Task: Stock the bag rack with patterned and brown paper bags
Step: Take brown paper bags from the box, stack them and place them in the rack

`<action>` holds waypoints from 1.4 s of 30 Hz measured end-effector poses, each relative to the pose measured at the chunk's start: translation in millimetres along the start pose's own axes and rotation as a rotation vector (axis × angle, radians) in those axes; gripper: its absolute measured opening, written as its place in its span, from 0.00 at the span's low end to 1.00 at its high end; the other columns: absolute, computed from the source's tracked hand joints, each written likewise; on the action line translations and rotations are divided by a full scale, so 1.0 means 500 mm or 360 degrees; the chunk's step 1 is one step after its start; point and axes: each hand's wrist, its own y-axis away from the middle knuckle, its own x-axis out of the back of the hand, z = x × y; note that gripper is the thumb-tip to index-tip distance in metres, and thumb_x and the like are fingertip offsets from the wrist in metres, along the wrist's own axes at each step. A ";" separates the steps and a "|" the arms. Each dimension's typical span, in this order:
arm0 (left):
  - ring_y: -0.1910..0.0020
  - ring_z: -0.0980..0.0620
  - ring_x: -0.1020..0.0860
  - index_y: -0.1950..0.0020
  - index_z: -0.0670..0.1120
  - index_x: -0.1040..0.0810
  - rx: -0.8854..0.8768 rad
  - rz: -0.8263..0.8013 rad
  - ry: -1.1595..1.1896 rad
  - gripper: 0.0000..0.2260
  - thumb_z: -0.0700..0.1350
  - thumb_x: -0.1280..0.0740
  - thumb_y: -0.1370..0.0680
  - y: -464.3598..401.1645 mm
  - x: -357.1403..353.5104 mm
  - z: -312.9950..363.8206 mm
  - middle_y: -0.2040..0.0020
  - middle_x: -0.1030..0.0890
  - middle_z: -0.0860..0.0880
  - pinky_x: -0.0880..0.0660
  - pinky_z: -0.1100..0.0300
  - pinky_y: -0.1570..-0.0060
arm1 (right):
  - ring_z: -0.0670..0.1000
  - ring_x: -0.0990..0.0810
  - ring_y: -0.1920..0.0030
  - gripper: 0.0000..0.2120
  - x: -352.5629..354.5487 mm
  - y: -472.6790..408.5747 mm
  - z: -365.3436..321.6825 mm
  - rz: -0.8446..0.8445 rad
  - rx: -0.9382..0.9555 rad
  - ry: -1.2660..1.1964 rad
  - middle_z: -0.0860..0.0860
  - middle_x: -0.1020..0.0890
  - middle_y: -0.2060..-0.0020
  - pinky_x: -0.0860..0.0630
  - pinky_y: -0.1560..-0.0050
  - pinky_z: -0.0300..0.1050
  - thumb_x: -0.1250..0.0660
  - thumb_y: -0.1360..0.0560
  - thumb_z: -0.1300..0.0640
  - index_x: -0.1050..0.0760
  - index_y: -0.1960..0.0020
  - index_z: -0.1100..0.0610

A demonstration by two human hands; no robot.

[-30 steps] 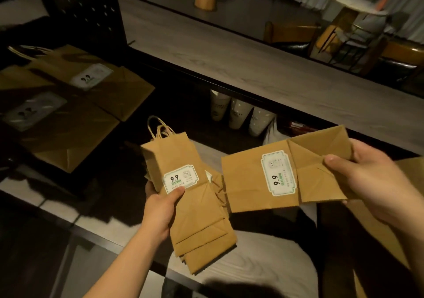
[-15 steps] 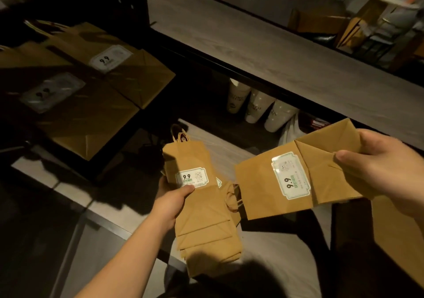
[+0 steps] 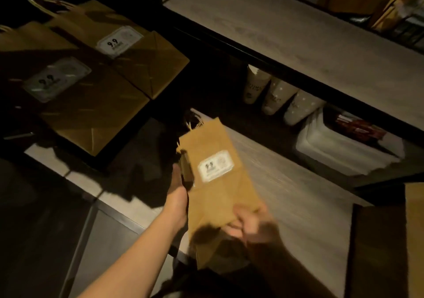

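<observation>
Left hand (image 3: 177,191) grip clamped on the brown paper bag stack's (image 3: 213,183) left edge, right hand (image 3: 246,223) grip pinching its near end; labelled bags (image 3: 110,84) beyond-left

Dim, motion blur, deep shadows, edges warped

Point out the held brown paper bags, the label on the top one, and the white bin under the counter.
held brown paper bags (image 3: 220,196): head view, bare paper below the label.
label (image 3: 215,165): head view, its middle.
white bin (image 3: 339,150): head view, front wall.
</observation>
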 end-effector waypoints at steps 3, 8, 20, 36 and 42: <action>0.47 0.40 0.14 0.34 0.49 0.21 0.0064 -0.0074 -0.0243 0.34 0.64 0.20 0.35 -0.009 0.007 -0.005 0.46 0.13 0.43 0.20 0.40 0.40 | 0.43 0.24 0.56 0.10 -0.030 -0.018 0.056 -0.0069 -0.0073 0.0429 0.50 0.21 0.52 0.21 0.49 0.39 0.26 0.22 0.56 0.24 0.44 0.55; 0.49 0.43 0.13 0.31 0.52 0.24 0.0034 0.0002 -0.0361 0.35 0.49 0.16 0.36 -0.035 0.017 -0.015 0.45 0.13 0.45 0.17 0.44 0.45 | 0.49 0.28 0.39 0.22 -0.008 -0.098 -0.023 0.0473 0.0325 0.1174 0.52 0.25 0.34 0.28 0.36 0.45 0.29 0.21 0.44 0.28 0.32 0.52; 0.40 0.39 0.17 0.25 0.45 0.29 -0.0186 -0.0268 -0.0154 0.46 0.51 0.14 0.40 -0.013 -0.040 -0.031 0.39 0.16 0.40 0.20 0.44 0.41 | 0.46 0.20 0.41 0.30 -0.025 -0.111 -0.122 -0.0382 0.0375 0.1469 0.38 0.22 0.43 0.22 0.47 0.41 0.23 0.30 0.37 0.33 0.33 0.41; 0.22 0.44 0.34 0.27 0.57 0.26 -0.2509 -0.0622 -0.3142 0.41 0.68 0.24 0.38 -0.003 -0.127 0.129 0.29 0.24 0.51 0.49 0.34 0.21 | 0.49 0.27 0.35 0.26 0.027 -0.104 -0.097 0.0098 0.0976 0.2204 0.45 0.25 0.34 0.29 0.30 0.54 0.30 0.24 0.46 0.34 0.29 0.42; 0.41 0.48 0.21 0.42 0.60 0.19 -0.2360 -0.0220 -0.3262 0.32 0.73 0.31 0.41 -0.058 -0.123 0.209 0.48 0.19 0.55 0.44 0.36 0.24 | 0.47 0.29 0.35 0.26 0.175 -0.083 -0.071 0.0402 0.0499 0.1955 0.37 0.24 0.42 0.34 0.28 0.55 0.28 0.31 0.30 0.27 0.36 0.36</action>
